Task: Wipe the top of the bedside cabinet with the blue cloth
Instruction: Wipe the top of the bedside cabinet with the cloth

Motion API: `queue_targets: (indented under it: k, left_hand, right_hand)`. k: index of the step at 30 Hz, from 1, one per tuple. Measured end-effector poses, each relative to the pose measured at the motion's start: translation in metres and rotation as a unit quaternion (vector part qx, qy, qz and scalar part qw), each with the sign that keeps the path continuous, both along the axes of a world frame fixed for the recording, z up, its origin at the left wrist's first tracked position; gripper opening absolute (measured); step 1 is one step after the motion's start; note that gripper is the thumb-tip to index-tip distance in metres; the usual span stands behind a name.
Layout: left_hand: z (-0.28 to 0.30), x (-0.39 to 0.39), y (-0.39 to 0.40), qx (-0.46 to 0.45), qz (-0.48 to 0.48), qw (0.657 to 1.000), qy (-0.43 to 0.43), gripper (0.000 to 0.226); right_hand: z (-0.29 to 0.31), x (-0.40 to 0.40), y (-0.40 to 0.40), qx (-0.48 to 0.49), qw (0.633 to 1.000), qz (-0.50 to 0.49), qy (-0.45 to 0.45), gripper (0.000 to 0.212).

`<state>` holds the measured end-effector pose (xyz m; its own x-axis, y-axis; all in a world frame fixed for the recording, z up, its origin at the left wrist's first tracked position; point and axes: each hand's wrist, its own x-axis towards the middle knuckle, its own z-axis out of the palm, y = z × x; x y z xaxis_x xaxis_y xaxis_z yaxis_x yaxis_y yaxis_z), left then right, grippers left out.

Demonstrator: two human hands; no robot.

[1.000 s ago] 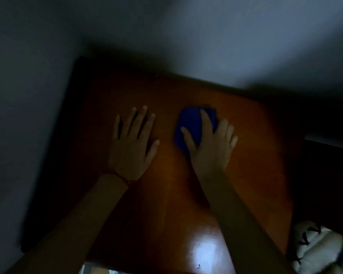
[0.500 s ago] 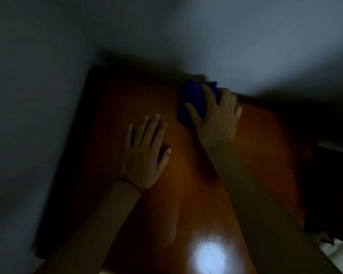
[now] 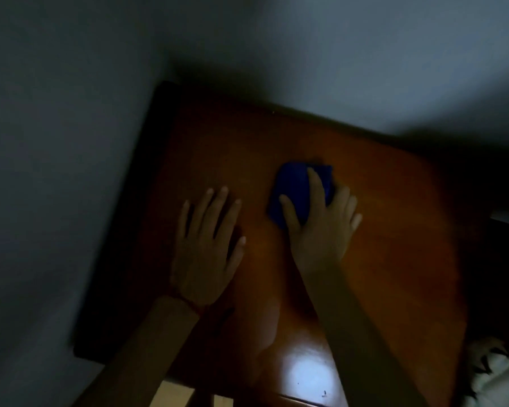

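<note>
Blue cloth under right hand, no writing

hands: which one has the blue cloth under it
The right hand presses flat on the blue cloth, its fingers spread over it. The left hand lies palm down on the bare cabinet top beside it.

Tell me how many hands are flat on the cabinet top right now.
2. The left hand lies palm-down on bare wood; beside it, the right hand presses the blue cloth onto the cabinet top.
</note>
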<state>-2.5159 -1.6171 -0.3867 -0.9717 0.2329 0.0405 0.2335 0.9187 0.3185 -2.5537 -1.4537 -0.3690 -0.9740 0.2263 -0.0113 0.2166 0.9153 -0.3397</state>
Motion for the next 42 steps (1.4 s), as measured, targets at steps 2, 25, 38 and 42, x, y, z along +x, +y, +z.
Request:
queue_targets:
  k: [2,25,38,42]
  left_hand:
    - [0.000,0.025,-0.009,-0.003,-0.003,1.000,-0.004,0.049]
    - [-0.005,0.054,-0.017,-0.023,-0.020,1.000,-0.003,0.055]
    - [-0.013,0.144,-0.058,-0.023,-0.037,0.998,0.036,0.052]
    - [-0.016,0.145,-0.057,-0.018,-0.027,0.998,0.050,0.051]
  right_hand:
    - [0.002,-0.016,0.000,-0.007,1.000,0.006,0.005,0.055]
    - [-0.004,0.145,-0.048,0.032,0.999,-0.027,-0.008,0.053]
    - [-0.005,0.196,-0.064,0.019,0.999,-0.040,0.004,0.055]
    - [-0.006,0.202,-0.064,0.044,0.999,-0.008,-0.003,0.054]
